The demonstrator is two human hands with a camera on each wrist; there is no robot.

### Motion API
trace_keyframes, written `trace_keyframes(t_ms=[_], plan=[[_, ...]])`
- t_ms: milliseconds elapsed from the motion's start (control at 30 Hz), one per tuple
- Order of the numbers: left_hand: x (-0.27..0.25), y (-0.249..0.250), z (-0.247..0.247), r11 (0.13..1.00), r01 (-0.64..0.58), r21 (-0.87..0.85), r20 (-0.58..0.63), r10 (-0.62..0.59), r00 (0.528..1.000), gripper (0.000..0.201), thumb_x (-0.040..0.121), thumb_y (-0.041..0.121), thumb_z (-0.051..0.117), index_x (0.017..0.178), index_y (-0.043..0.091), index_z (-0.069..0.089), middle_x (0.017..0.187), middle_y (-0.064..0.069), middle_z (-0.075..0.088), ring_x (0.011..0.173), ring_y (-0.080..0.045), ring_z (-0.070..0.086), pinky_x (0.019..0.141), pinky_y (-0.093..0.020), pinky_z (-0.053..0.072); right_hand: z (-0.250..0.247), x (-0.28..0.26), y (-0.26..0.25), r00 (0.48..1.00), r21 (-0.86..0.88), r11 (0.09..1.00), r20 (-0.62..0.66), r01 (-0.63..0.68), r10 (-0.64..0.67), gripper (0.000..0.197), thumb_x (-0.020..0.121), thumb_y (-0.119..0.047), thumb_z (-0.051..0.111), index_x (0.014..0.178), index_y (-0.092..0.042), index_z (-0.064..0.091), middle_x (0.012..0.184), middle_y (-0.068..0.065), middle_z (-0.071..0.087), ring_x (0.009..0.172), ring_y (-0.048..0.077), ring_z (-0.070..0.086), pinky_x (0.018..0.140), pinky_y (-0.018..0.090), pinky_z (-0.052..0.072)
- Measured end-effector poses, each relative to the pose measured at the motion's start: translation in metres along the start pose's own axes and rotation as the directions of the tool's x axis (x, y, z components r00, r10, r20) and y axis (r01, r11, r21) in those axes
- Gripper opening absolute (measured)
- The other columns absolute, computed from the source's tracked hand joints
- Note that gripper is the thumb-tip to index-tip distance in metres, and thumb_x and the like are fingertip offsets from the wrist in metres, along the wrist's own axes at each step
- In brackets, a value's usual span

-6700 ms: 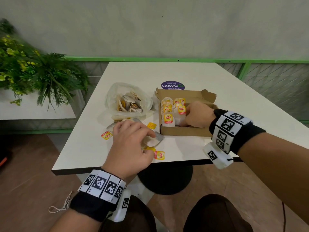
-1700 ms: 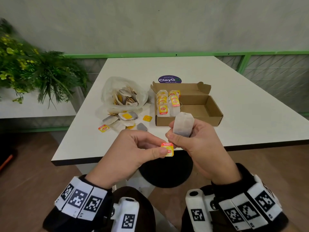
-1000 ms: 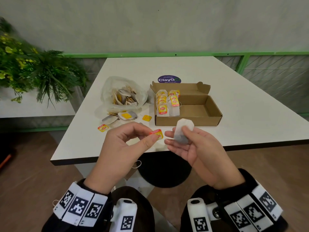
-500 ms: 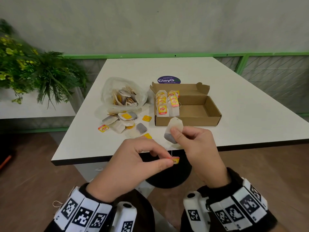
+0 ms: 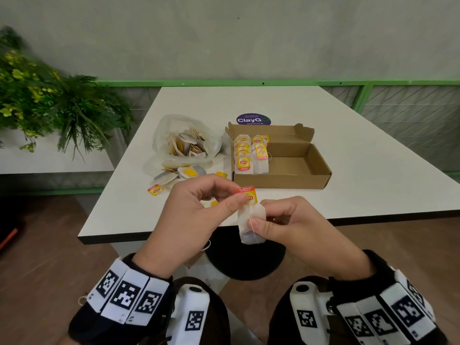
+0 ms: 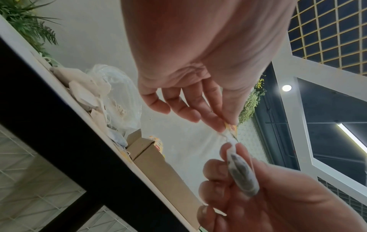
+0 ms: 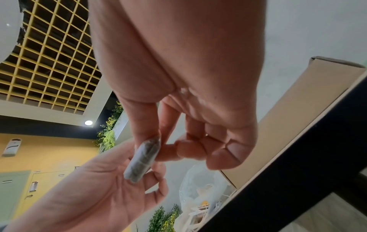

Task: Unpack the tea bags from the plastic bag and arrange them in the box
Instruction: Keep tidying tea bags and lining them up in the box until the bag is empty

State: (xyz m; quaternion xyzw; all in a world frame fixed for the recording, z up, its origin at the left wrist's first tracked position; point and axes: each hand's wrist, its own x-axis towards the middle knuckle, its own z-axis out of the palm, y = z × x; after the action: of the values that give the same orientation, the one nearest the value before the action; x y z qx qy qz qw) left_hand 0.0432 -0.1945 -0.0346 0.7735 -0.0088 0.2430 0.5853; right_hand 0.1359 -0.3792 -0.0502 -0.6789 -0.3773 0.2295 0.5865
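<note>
Pinched between thumb and fingers of the right hand (image 5: pixel 296 227), the tea bag (image 5: pixel 250 226) hangs upright in front of the table edge, while the left hand (image 5: pixel 199 215) pinches its yellow tag (image 5: pixel 249 195) just above. Further away and slightly right lies the box (image 5: pixel 321 168), nearer to the right hand, its right half free.

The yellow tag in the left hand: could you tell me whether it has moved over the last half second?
Yes. The yellow tag, pinched by the left hand, has risen from below the table edge to above it, against the tea bag in the right hand.
</note>
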Motion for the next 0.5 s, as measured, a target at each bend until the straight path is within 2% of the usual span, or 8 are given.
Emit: trace_keyframes(t_ms=[100, 200, 267, 367, 433, 500], plan=[[-0.0007, -0.0016, 0.0011, 1.000, 0.020, -0.023, -0.008, -0.021, 1.000, 0.013, 0.078, 0.028, 0.078, 0.088, 0.021, 0.077, 0.083, 0.002, 0.077, 0.081, -0.015, 0.071, 0.083, -0.030, 0.055, -0.0005, -0.0017, -0.0036, 0.999, -0.013, 1.000, 0.031, 0.018, -0.017, 0.023, 0.093, -0.022, 0.067, 0.099, -0.002, 0.076, 0.094, 0.025, 0.068, 0.095, 0.050, 0.060, 0.089, 0.066, 0.046], [-0.0014, -0.0024, 0.0023, 0.992, 0.072, -0.107, -0.020, -0.075, 0.997, 0.019, 0.080, 0.026, 0.082, 0.096, 0.025, 0.074, 0.080, -0.004, 0.077, 0.080, -0.017, 0.070, 0.084, -0.041, 0.054, -0.0003, -0.0031, -0.0060, 0.998, -0.037, 0.999, 0.055, 0.032, -0.030, 0.020, 0.094, -0.019, 0.066, 0.098, -0.002, 0.075, 0.092, 0.023, 0.068, 0.092, 0.047, 0.060, 0.088, 0.064, 0.047], [-0.0014, -0.0027, 0.0042, 0.993, 0.058, -0.099, -0.013, -0.060, 0.998, 0.014, 0.082, 0.021, 0.082, 0.094, 0.023, 0.075, 0.082, -0.004, 0.077, 0.081, -0.020, 0.071, 0.085, -0.046, 0.053, 0.0005, -0.0037, -0.0065, 0.998, -0.047, 0.998, 0.059, 0.040, -0.037, 0.018, 0.094, -0.017, 0.065, 0.095, -0.001, 0.074, 0.090, 0.022, 0.068, 0.090, 0.045, 0.061, 0.087, 0.064, 0.047], [-0.0031, -0.0033, 0.0076, 0.998, 0.022, -0.061, -0.002, -0.022, 1.000, 0.009, 0.085, 0.013, 0.078, 0.093, 0.018, 0.079, 0.088, 0.000, 0.078, 0.086, -0.021, 0.073, 0.084, -0.041, 0.057, 0.0029, -0.0033, -0.0063, 0.997, -0.087, 0.995, 0.062, 0.043, -0.037, 0.029, 0.093, -0.025, 0.066, 0.092, 0.003, 0.070, 0.088, 0.028, 0.064, 0.085, 0.047, 0.059, 0.082, 0.064, 0.047], [-0.0051, -0.0026, 0.0081, 0.998, 0.018, -0.056, -0.017, -0.019, 1.000, 0.011, 0.085, 0.016, 0.077, 0.095, 0.019, 0.081, 0.090, 0.002, 0.079, 0.090, -0.020, 0.073, 0.087, -0.037, 0.058, 0.0041, -0.0035, -0.0052, 0.998, -0.121, 0.992, 0.054, 0.035, -0.029, 0.039, 0.091, -0.033, 0.066, 0.092, 0.006, 0.068, 0.090, 0.033, 0.061, 0.085, 0.049, 0.057, 0.080, 0.065, 0.046], [-0.0080, -0.0015, 0.0073, 0.998, 0.008, -0.058, -0.028, -0.009, 1.000, 0.014, 0.085, 0.021, 0.077, 0.097, 0.019, 0.082, 0.092, 0.001, 0.079, 0.095, -0.021, 0.073, 0.090, -0.036, 0.057, 0.0044, -0.0042, -0.0046, 0.999, -0.125, 0.991, 0.041, 0.040, -0.036, 0.038, 0.091, -0.033, 0.065, 0.094, 0.005, 0.069, 0.090, 0.034, 0.061, 0.084, 0.049, 0.057, 0.078, 0.064, 0.047]])
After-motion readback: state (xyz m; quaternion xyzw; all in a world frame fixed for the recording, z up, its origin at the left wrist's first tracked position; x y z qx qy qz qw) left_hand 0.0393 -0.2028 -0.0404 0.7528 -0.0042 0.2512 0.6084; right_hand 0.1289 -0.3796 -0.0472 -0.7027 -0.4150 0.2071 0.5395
